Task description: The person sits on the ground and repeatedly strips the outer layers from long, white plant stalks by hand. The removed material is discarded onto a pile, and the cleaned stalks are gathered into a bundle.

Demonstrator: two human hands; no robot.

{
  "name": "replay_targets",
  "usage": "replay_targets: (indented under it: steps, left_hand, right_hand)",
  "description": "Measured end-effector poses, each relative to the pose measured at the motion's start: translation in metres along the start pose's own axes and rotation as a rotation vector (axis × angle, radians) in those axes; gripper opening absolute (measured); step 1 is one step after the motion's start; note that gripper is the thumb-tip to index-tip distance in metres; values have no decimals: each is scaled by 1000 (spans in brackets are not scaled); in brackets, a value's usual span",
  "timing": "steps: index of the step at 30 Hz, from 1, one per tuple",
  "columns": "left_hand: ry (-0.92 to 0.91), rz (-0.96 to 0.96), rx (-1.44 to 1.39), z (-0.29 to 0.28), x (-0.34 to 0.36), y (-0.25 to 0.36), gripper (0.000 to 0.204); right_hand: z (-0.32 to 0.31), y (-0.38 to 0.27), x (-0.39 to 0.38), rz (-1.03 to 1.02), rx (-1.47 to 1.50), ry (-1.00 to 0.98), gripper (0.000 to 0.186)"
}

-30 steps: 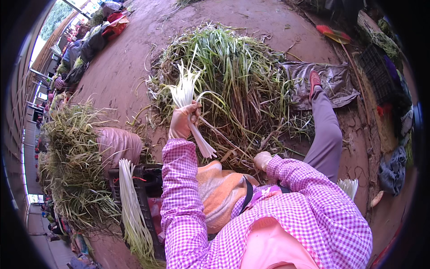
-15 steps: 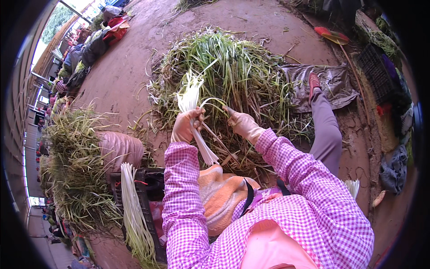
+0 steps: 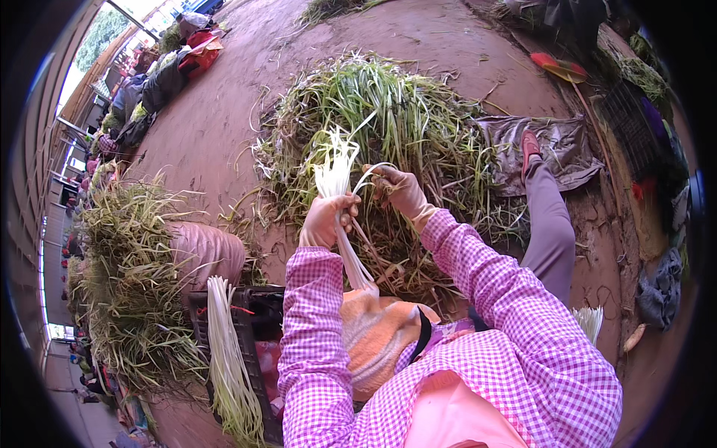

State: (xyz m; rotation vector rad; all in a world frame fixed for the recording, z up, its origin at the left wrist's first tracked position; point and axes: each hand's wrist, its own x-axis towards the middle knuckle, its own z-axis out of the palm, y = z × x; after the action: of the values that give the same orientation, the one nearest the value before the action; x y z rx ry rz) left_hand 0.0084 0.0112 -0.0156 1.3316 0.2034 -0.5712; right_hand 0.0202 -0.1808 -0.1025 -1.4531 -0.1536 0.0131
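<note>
Pale stalks (image 3: 337, 196) at centre frame, clamped in left hand (image 3: 326, 221). Right hand (image 3: 401, 190), at 2 o'clock of it, pinches one leaf. Best to peel downward, grip firm, over green pile (image 3: 388, 127).

You are sitting in an open-air produce yard, a farm or market sorting ground, not a room. The floor (image 3: 224, 149) is bare reddish earth. A big heap of green stalks (image 3: 388, 127) lies loose on it, and left of that heap stands a second pile (image 3: 127, 284) beside a pink sack (image 3: 205, 250). Below the heap, a dark crate (image 3: 254, 328) carries trimmed white stalks (image 3: 224, 343). Far left of the heap, other people (image 3: 149, 82) sit along a fence.
</note>
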Motion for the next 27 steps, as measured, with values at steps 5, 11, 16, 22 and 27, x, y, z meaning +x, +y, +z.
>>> replay_targets:
  steps: [5, 11, 16, 22, 27]
  left_hand:
    - [-4, -10, 61, 6, 0, -3, 11]
    - [-79, -3, -53, 4, -1, -8, 12]
    - [-127, -38, -97, -4, 3, -7, 15]
    - [-219, -37, -76, 5, 8, -9, 13]
    - [-327, -43, -180, 5, -1, -10, 15]
  right_hand:
    - [-5, -2, 7, -111, -358, 55, 14]
    - [-51, -28, -7, 651, -265, 119, 19]
    - [-56, -28, -67, 368, -753, -229, 25]
    - [-14, 2, -70, 533, 466, -528, 31]
    - [10, 19, -60, 493, 998, -727, 33]
